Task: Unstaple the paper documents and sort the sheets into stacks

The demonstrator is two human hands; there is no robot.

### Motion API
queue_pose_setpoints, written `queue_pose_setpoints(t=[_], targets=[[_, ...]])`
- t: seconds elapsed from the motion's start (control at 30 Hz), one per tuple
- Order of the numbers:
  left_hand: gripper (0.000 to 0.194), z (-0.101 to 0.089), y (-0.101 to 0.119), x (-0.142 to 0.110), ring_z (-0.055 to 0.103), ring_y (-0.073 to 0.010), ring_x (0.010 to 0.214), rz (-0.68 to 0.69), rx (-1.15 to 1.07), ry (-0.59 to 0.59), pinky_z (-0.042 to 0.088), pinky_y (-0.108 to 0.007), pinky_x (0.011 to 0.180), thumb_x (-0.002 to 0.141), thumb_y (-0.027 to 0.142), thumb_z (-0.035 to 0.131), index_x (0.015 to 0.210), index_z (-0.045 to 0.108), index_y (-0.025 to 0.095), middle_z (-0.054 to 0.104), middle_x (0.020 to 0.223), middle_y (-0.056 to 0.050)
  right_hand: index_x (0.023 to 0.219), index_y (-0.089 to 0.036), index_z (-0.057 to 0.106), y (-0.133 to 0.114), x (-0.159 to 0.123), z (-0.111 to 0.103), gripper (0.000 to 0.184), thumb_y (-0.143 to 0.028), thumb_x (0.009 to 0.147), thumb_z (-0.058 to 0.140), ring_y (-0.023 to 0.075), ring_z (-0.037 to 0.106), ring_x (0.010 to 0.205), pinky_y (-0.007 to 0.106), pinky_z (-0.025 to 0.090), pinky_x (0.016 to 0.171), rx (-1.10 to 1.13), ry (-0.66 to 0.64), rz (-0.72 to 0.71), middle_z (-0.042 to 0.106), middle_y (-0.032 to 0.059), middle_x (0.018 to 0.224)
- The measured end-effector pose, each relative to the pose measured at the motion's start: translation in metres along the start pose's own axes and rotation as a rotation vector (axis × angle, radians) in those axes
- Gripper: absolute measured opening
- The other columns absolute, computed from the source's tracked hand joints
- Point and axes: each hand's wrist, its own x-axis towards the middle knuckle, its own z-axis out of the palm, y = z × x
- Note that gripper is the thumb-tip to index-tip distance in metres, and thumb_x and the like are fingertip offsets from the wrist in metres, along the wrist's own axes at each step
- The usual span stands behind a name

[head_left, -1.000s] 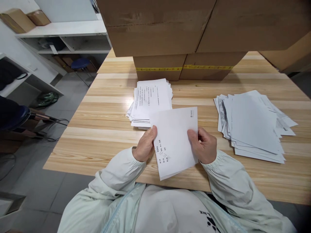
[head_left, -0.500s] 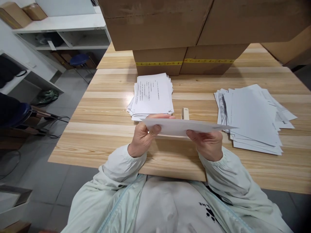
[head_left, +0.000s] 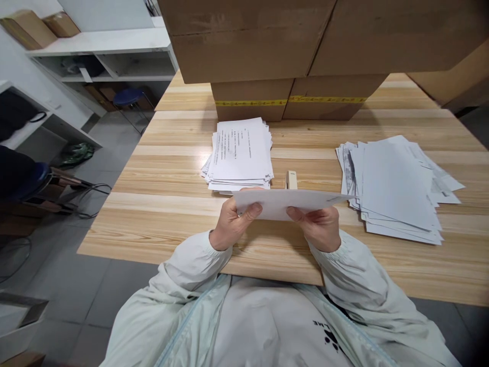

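Both hands hold a set of white sheets [head_left: 282,203] nearly flat and edge-on above the near part of the wooden table [head_left: 175,224]. My left hand [head_left: 231,224] pinches its left end, thumb on the near face. My right hand [head_left: 319,227] grips its right part from below. Just beyond the sheets a small beige stapler [head_left: 291,179] lies on the table. A printed paper stack [head_left: 240,155] sits behind it. A fanned pile of face-down papers [head_left: 397,186] lies to the right.
Large cardboard boxes [head_left: 290,56] with yellow tape stand stacked at the table's far side. White shelving [head_left: 103,56] with small boxes is at the back left. A chair and cables sit on the grey floor at left.
The sheets went from upright and facing me to tilted flat and edge-on, uncovering the stapler behind them. Both hands kept hold; the sheets have since dropped slightly toward me.
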Motion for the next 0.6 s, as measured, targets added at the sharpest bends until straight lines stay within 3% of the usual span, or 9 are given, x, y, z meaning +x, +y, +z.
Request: queue_pose_setpoints(t=[0.2,0.43,0.6], targets=[[0.037,0.003,0.002,-0.004,0.065,-0.0244,0.082,-0.033,-0.028,0.033,0.050,-0.037,0.081,0.074,0.057,0.075,0.082,0.078,0.021,0.074,0.084,-0.005,0.087,-0.024,0.079,-0.003,-0.003,0.000,0.014,-0.035,0.079,0.077,0.0239,0.075,0.077,0.037,0.063,0.069,-0.007,0.056,-0.016,0.079,0.0037,0.086],[0.030,-0.003,-0.013,-0.005,0.064,-0.0203,0.082,-0.015,0.064,-0.011,0.049,-0.032,0.081,0.076,0.046,0.077,0.093,0.077,0.022,0.074,0.085,-0.003,0.084,-0.025,0.078,0.005,-0.005,-0.001,0.010,-0.033,0.078,0.078,0.0219,0.073,0.073,0.035,0.061,0.066,0.002,0.193,-0.057,0.079,0.0026,0.083],[0.027,-0.006,-0.021,-0.006,0.063,-0.0204,0.079,-0.032,0.115,-0.015,0.049,-0.033,0.078,0.080,0.047,0.073,0.087,0.076,0.021,0.074,0.083,-0.003,0.086,-0.024,0.078,0.004,-0.005,-0.002,0.013,-0.033,0.077,0.079,0.0218,0.073,0.071,0.035,0.060,0.064,-0.009,0.126,-0.038,0.079,0.0032,0.082]])
